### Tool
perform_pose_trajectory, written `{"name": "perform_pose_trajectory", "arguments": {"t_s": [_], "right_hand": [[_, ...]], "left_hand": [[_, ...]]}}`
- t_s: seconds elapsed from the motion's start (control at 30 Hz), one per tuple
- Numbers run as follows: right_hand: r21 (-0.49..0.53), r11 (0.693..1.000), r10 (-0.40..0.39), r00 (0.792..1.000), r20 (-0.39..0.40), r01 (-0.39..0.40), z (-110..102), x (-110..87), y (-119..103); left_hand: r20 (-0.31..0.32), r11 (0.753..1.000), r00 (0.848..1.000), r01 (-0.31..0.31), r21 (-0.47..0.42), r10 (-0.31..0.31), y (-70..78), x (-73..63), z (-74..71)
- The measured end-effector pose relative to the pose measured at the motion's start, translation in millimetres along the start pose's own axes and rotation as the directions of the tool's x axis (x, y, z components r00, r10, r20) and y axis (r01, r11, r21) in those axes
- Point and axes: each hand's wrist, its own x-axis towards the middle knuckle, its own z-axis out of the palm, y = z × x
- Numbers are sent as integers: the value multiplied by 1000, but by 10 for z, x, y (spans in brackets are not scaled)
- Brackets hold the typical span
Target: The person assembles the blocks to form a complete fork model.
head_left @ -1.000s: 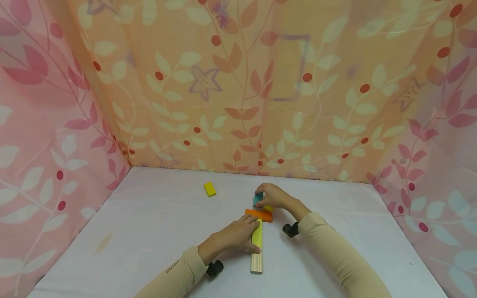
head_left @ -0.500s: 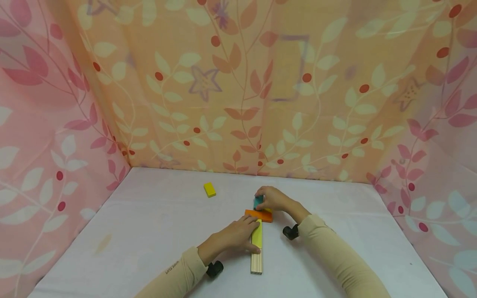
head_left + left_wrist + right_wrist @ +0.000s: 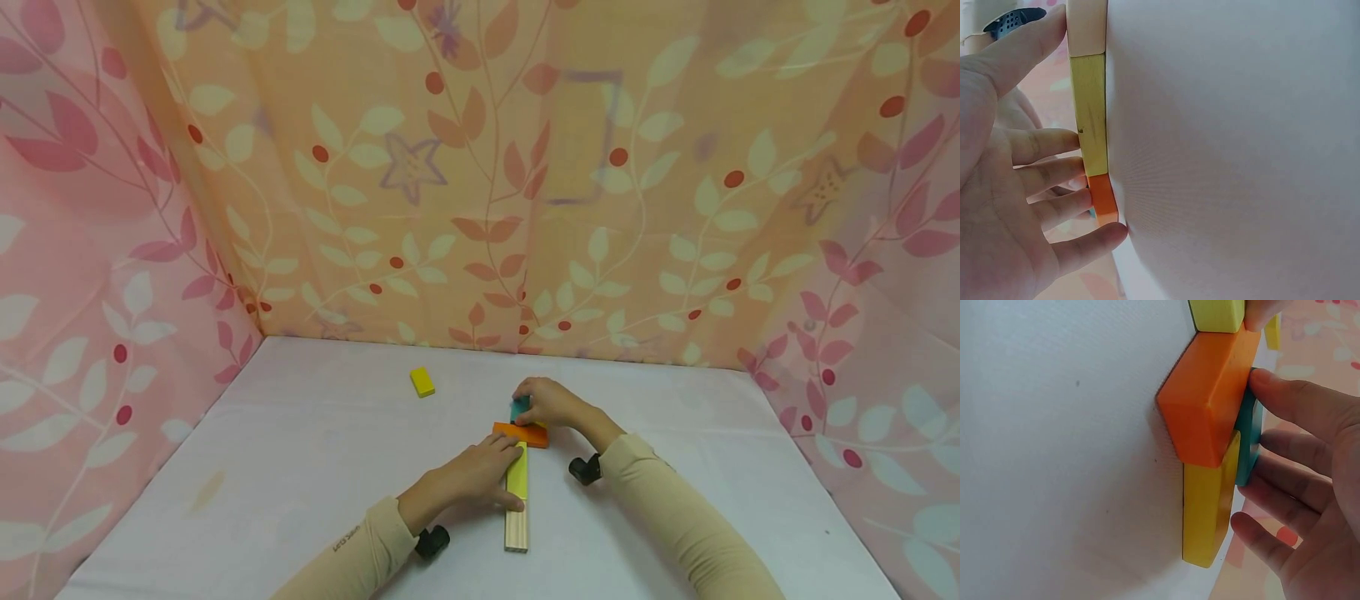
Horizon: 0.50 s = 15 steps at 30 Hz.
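Observation:
Several wooden blocks lie in a row: a plain wood block, a light yellow block and, across their far end, an orange block. My left hand rests along the row with fairly straight fingers; its thumb touches the plain block and its fingertips reach the yellow and orange ones. My right hand pinches a teal block between thumb and fingers, right at the far side of the orange block. Beside the teal one, a deeper yellow block meets the orange block and is mostly hidden in the head view.
Another yellow block lies alone at the back left of the white tabletop. Floral cloth stands behind the table and on both sides. A black wrist camera sits under the left sleeve, another black camera near the right.
My right hand and the teal block have slid slightly nearer the orange block, toward me. The left hand and the blocks under it stay put.

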Motion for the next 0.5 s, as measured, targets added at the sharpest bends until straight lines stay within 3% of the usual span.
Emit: {"name": "perform_pose_trajectory", "arguments": {"t_s": [0.5], "right_hand": [[-55,997,-49,998,30,51,11,-4,-14]], "left_hand": [[0,1000,1000,-2,-12,2,-3,5,8]]}}
